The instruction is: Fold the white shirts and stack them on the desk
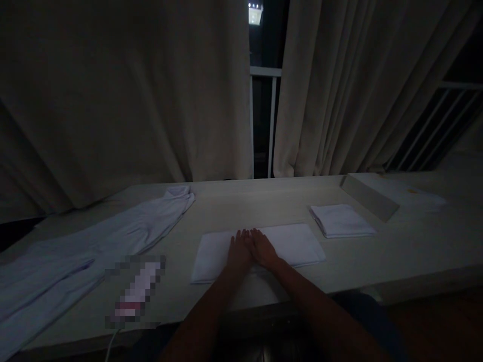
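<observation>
White rectangular folded cloth lies under left hand and right hand, fingers flat, holding nothing; press evenly outward to smooth it.

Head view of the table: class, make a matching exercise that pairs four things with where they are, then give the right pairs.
Things:
1. flat white cloth
2. folded white cloth
3. long pale garment
4. curtains

Places:
A. hanging behind the table
B. spread along the table's left side
C. under both hands, left hand and right hand
D. right of the hands, untouched

Pairs: 1-C, 2-D, 3-B, 4-A
</observation>
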Tool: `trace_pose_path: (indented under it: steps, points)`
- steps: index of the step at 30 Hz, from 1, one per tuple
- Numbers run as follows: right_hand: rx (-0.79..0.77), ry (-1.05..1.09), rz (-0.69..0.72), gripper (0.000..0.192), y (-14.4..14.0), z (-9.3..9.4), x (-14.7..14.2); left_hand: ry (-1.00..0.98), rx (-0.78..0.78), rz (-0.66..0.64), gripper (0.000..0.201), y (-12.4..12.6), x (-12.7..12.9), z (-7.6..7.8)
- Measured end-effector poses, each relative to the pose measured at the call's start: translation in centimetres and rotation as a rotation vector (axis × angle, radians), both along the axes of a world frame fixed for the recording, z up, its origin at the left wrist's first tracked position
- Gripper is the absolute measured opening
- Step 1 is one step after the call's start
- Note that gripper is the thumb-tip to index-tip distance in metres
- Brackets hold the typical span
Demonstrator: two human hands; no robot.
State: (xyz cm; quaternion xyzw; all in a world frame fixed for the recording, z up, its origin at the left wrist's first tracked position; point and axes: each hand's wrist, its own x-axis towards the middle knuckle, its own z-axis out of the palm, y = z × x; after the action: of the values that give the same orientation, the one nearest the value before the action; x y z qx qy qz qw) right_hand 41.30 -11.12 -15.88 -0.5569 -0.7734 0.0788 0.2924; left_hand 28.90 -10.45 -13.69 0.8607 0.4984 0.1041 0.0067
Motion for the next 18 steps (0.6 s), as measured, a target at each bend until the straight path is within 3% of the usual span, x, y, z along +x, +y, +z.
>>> trace_pose_path:
  steps: [4, 8, 15, 18]
  points:
    - [-0.188, -0.188, -0.005, 0.069, 1.3, 1.5, 0.4, 0.02, 0.008, 0.028, 0.057, 2.9, -1.5, -1.5]
    - [-0.201, -0.238, -0.03, 0.075, 1.2, 0.9, 3.0, 0.088, 0.033, 0.108, 0.065, 3.8, -3.5, -2.7]
    - [-0.238, -0.343, -0.281, 0.083, -0.3, -1.7, 13.2, 0.094, 0.076, 0.295, 0.082, 4.8, -11.3, -4.4]
    - [-0.199, -0.373, -0.411, 0.082, -1.2, -2.6, 16.5, 0.071, 0.068, 0.342, 0.086, 5.0, -13.1, -4.3]
